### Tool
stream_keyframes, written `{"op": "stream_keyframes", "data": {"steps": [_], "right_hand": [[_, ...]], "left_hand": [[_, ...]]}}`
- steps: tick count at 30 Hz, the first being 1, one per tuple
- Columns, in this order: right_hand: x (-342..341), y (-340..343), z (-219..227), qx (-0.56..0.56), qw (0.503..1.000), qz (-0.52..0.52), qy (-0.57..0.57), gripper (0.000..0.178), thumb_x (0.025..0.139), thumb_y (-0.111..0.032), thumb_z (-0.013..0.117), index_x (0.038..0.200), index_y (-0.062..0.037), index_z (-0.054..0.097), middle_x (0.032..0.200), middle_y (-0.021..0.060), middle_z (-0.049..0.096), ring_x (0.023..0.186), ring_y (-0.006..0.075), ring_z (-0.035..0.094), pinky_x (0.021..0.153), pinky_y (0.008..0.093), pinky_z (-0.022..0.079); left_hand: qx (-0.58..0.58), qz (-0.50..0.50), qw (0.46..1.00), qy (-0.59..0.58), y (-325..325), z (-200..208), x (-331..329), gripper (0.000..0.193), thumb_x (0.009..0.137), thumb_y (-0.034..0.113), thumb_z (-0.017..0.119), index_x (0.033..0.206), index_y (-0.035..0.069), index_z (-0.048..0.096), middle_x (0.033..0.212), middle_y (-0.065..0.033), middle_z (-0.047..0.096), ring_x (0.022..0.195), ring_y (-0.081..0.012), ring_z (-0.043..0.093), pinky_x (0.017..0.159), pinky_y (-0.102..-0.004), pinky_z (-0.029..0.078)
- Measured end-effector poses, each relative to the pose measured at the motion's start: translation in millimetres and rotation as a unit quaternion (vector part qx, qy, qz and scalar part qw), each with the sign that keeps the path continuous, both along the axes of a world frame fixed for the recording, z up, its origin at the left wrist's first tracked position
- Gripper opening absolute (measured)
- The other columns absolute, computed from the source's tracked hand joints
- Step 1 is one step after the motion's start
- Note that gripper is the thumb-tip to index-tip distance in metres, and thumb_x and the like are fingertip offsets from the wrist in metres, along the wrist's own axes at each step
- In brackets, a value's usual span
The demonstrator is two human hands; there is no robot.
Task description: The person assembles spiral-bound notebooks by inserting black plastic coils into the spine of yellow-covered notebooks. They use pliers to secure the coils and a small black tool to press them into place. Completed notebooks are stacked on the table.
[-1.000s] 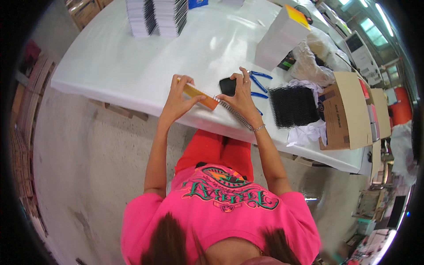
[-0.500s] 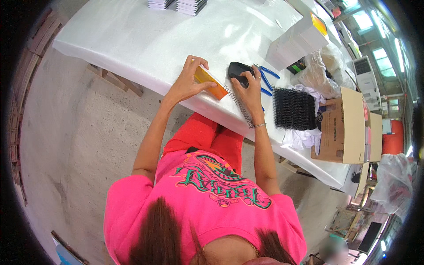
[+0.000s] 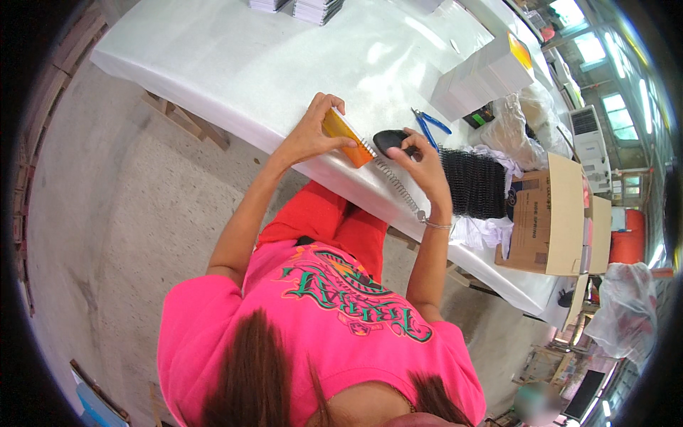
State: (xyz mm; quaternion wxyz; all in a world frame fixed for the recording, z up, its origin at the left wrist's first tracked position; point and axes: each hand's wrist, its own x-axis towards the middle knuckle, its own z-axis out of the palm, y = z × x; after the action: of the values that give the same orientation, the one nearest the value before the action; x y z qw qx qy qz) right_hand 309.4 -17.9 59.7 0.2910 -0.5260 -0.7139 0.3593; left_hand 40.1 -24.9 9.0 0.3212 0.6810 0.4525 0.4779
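Seen from the head camera looking down, a person in a bright pink shirt and red trousers sits at the near edge of a long white table. The left hand is closed around a small orange booklet, its grip clamped on the cover, thumb along the near side and fingers curled over the far edge; the booklet is tilted up off the table surface, just at the table's near edge. A metal spiral binding coil runs from the booklet's right end, slanting down and to the right, past the table edge toward the right wrist. The right hand rests just right of the booklet, fingers pinched together near the coil's upper part, though whether they actually grip the coil cannot be told. Just beyond the fingertips of that hand lies a dark rounded object on the table. A thin bracelet circles the right wrist. Farther right lie blue-handled pliers, and next to them a black bundle of coils. Beyond that, to the right, stands an open cardboard box. Stacks of white booklets sit on the far right part of the table, and more stacks at the far edge. Concrete floor lies to the left.
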Motion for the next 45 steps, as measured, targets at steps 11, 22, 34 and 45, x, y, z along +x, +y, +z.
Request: {"op": "stream_keyframes", "data": {"steps": [11,22,34,45], "right_hand": [[-7,-15,25,0.048,0.995,0.011,-0.091,0.032,0.080,-0.030,0.082,0.080,-0.0034,0.064,0.119,0.0131,0.065,0.122,0.0210,0.054,0.086,0.0317,0.045],[-11,-15,27,-0.068,0.994,-0.003,0.087,0.035,0.081,-0.029,0.079,0.086,0.0025,0.065,0.123,0.0248,0.062,0.103,0.0235,0.062,0.091,0.0286,0.046],[-14,-3,31,-0.019,0.999,-0.032,-0.034,0.030,0.084,-0.031,0.078,0.088,-0.0030,0.067,0.108,0.0076,0.066,0.084,0.0118,0.053,0.074,0.0257,0.044],[-25,2,39,-0.032,0.998,0.052,0.002,0.037,0.079,-0.032,0.081,0.086,0.0007,0.066,0.088,0.0109,0.062,0.080,0.0122,0.056,0.070,0.0259,0.043]], "left_hand": [[-0.036,-0.007,0.997,-0.070,0,-10,9,0.100,0.065,0.031,0.092,0.140,0.015,0.028,0.125,-0.0148,0.045,0.115,-0.0274,0.049,0.102,-0.0389,0.040],[-0.094,-0.054,0.988,-0.111,1,-5,12,0.102,0.065,0.031,0.091,0.141,0.012,0.026,0.138,-0.0108,0.034,0.130,-0.0310,0.038,0.113,-0.0472,0.030],[-0.096,-0.063,0.987,-0.114,3,-6,14,0.100,0.065,0.029,0.091,0.140,0.012,0.028,0.137,-0.0089,0.036,0.129,-0.0306,0.038,0.114,-0.0469,0.029],[-0.096,-0.058,0.988,-0.102,5,-8,15,0.093,0.066,0.026,0.091,0.138,0.014,0.032,0.128,-0.0139,0.046,0.120,-0.0277,0.047,0.105,-0.0381,0.037]]}}
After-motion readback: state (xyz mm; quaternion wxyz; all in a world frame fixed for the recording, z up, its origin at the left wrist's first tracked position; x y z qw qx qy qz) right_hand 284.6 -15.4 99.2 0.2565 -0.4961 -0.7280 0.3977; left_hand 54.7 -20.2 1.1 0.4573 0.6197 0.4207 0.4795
